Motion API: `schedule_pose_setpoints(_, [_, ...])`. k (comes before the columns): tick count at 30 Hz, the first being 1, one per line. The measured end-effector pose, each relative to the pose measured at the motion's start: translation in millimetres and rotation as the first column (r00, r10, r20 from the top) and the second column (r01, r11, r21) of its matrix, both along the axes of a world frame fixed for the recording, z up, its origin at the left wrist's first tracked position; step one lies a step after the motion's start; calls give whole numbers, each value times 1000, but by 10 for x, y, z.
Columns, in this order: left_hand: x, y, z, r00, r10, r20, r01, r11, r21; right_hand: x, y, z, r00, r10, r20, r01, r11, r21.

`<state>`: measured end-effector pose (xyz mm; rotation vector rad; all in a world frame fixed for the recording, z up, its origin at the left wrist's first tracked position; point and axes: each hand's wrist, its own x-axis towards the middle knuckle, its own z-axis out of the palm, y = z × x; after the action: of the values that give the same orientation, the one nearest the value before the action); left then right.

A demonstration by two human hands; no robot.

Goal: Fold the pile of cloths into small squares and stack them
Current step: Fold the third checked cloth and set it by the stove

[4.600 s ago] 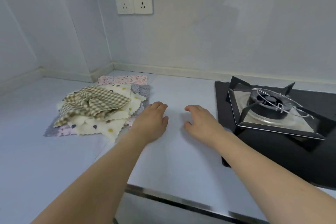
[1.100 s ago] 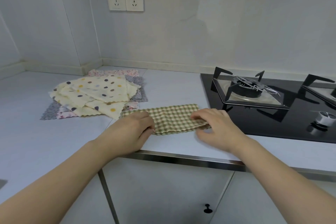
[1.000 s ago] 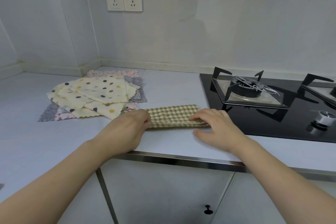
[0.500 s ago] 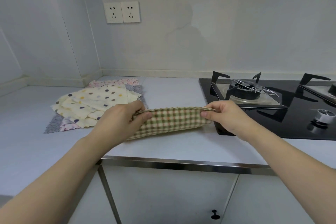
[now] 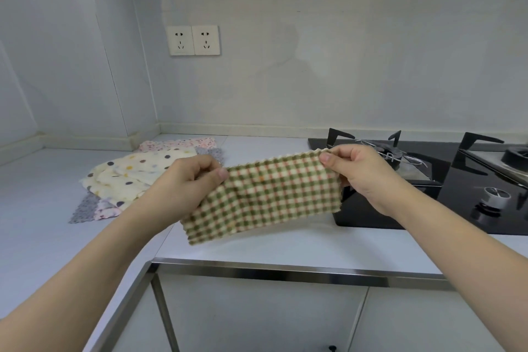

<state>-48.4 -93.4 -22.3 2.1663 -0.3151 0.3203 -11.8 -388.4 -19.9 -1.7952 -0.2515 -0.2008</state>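
**Checked cloth held up over the counter by both hands**

The person is holding a green-and-cream checked cloth (image 5: 265, 197) up in the air, clear of the white countertop (image 5: 285, 248), and it is hanging as a wide folded band in front of the black gas hob (image 5: 428, 208). The left hand (image 5: 188, 183) is pinching the cloth's upper left corner between thumb and curled fingers; the right hand (image 5: 363, 177) is pinching the upper right corner the same way, thumb toward the camera. The top edge is sloping, with the end nearer the hob sitting higher. The lower edge is dangling loose just above the countertop, and I cannot tell whether its lowest corner is touching the surface.

To the left of the hob, well apart from it and partly hidden behind the left hand, the pile of cloths (image 5: 134, 177) is lying flat on the countertop. A cream cloth with coloured dots is sitting on top, rumpled; a grey cloth is showing beneath it at the near and far corners; a pink spotted one is peeking out at the far side, near the wall.

Above and to the left of the hob, a double wall socket (image 5: 193, 40) is sitting on the pale wall. On the hob, a burner with black pan supports (image 5: 385, 148) is showing behind the right hand, and a round control knob (image 5: 492, 199) is sitting toward its near edge. Below the countertop's metal front edge, white cabinet doors (image 5: 257, 320) are facing the person.
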Motion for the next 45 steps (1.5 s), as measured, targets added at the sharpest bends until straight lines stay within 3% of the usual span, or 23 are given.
schedule_pose_setpoints(4, [73, 43, -91, 986, 17, -168, -27, 998, -54, 112, -61, 12, 997, -80, -6, 79, 989, -124])
schedule_pose_setpoints(6, [130, 40, -217, 979, 54, -194, -57, 998, -11, 234, -51, -33, 995, -94, -19, 86, 967, -242])
schedule_pose_setpoints(12, [307, 66, -586, 976, 220, 1, -217, 962, 166, 736, 299, -292, 973, -197, 119, 226, 726, -650])
schedule_pose_setpoints(15, [325, 136, -725, 971, 240, 0, -235, 949, 208, 804, 518, -411, 947, -241, 210, 315, 585, -748])
schedule_pose_setpoints(18, [346, 156, -778, 958, 271, 90, -285, 912, 295, 672, 728, -523, 908, -106, 405, 403, 482, -778])
schedule_pose_setpoints(20, [329, 75, -779, 931, 267, 250, -344, 868, 357, 542, 842, -663, 946, 16, 324, 282, 454, -845])
schedule_pose_setpoints(22, [249, -82, -769, 946, 191, 263, -286, 874, 392, 462, 887, -831, 994, 32, 104, 82, 408, -909])
schedule_pose_setpoints(24, [151, -228, -840, 987, 106, 121, -155, 823, 546, 474, 858, -915, 998, 7, -58, -56, 396, -917])
schedule_pose_setpoints(26, [91, -268, -913, 995, 90, -45, -32, 707, 706, 533, 816, -922, 994, 14, -107, -104, 370, -923])
schedule_pose_setpoints(28, [63, -242, -889, 979, 116, -169, 44, 685, 727, 576, 781, -916, 991, 43, -130, -137, 347, -928])
schedule_pose_setpoints(34, [29, -126, -741, 953, 131, -272, 122, 657, 744, 752, 644, -915, 988, 81, -129, -148, 321, -935])
schedule_pose_setpoints(37, [139, 1, -676, 955, 235, -179, -51, 727, 685, 826, 604, -885, 990, 64, -124, -138, 315, -939])
schedule_pose_setpoints(39, [183, 108, -670, 937, 311, -159, -180, 820, 543, 756, 600, -869, 1000, 24, 10, 2, 330, -944])
schedule_pose_setpoints(42, [148, 161, -691, 924, 321, -209, -208, 878, 432, 339, 694, -852, 918, 128, 375, 269, 493, -828])
schedule_pose_setpoints(44, [120, 145, -676, 916, 329, -229, -207, 878, 431, -57, 820, -818, 861, 253, 441, 201, 627, -753])
schedule_pose_setpoints(45, [106, 134, -651, 914, 325, -244, -202, 884, 422, -245, 874, -818, 842, 320, 434, 140, 648, -749])
